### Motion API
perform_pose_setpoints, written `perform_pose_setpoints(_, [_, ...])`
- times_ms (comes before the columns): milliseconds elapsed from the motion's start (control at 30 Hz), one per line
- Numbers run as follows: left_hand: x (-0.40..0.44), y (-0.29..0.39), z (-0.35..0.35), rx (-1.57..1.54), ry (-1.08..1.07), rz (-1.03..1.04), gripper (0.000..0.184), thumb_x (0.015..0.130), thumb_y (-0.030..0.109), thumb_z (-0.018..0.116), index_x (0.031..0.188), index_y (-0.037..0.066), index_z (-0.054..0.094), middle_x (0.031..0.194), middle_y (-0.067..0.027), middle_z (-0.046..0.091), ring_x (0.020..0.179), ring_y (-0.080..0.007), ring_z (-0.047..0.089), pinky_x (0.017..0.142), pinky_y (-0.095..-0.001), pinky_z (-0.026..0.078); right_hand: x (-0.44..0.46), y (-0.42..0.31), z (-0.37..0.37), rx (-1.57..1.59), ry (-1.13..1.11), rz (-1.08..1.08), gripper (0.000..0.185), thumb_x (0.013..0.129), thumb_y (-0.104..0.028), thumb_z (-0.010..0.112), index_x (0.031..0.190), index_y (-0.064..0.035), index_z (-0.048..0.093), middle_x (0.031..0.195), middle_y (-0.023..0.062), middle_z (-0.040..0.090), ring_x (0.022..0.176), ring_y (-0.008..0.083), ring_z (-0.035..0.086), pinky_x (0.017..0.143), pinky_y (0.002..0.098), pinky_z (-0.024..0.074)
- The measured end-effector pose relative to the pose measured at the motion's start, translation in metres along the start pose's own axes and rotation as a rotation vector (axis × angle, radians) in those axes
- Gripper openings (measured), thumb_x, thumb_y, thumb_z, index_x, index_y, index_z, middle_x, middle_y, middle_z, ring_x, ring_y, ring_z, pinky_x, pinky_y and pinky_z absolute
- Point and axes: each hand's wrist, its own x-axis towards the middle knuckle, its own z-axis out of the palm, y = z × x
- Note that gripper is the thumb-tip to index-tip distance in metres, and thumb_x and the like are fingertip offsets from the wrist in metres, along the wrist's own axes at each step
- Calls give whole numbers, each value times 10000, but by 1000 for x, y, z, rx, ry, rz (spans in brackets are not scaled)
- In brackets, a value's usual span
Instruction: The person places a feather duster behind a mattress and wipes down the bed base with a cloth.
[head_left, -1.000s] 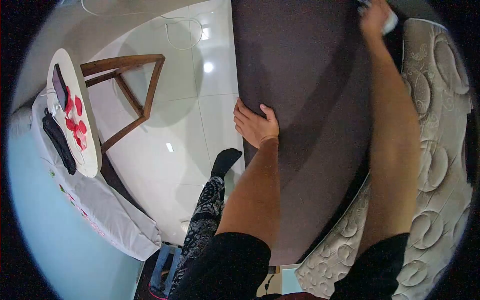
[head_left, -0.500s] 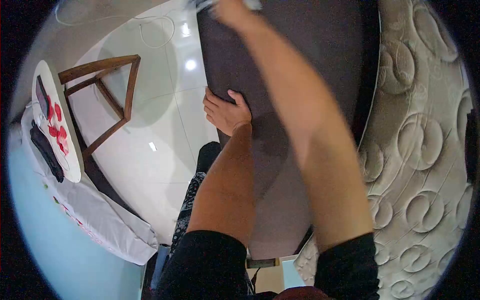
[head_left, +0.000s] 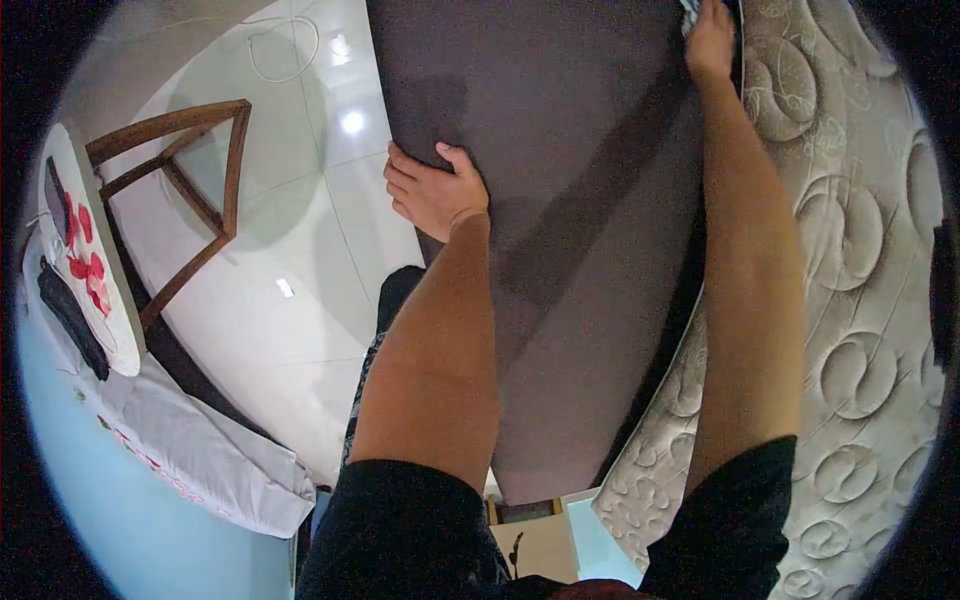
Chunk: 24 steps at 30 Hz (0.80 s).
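While my left hand [head_left: 437,190] is bracing, thumb apart from fingers, on brown surface [head_left: 600,330], my right hand [head_left: 711,45] is clutching cloth [head_left: 690,14] near right edge beside mattress [head_left: 850,300], apparently wiping; next stroke is seemingly calling for steady pressure.

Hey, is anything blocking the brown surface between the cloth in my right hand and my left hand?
Nothing visible stands between the cloth in your right hand and your left hand; the brown surface there shows only shadow.
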Motion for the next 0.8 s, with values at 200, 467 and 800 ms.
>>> perform_pose_setpoints(200, [-1, -1, 3, -6, 14, -5, 673, 934, 455, 474, 1440, 14, 439, 1318, -182, 533, 1180, -345, 537, 1006, -461, 428, -179, -173, -192, 940, -432, 644, 386, 1002, -100, 464, 1345, -47, 634, 1201, 204, 699, 1078, 371, 648, 971, 461, 481])
perform_pose_setpoints(467, [1, -1, 9, 29, 45, 37, 653, 956, 459, 437, 1429, 9, 440, 1271, -193, 531, 1154, -348, 541, 968, -468, 440, -555, -324, -384, 1354, -1192, 233, 248, 733, -180, 750, 975, -131, 728, 996, 117, 679, 1020, 324, 637, 959, 527, 456])
perform_pose_setpoints(800, [-1, -3, 14, 73, 93, 37, 623, 982, 456, 407, 1395, -7, 464, 1235, -186, 545, 1123, -348, 555, 933, -467, 461, -132, -102, -179, 149, -21, -58, 454, 679, 20, 692, 1121, -83, 691, 1156, 140, 699, 1121, 369, 622, 974, 525, 432])
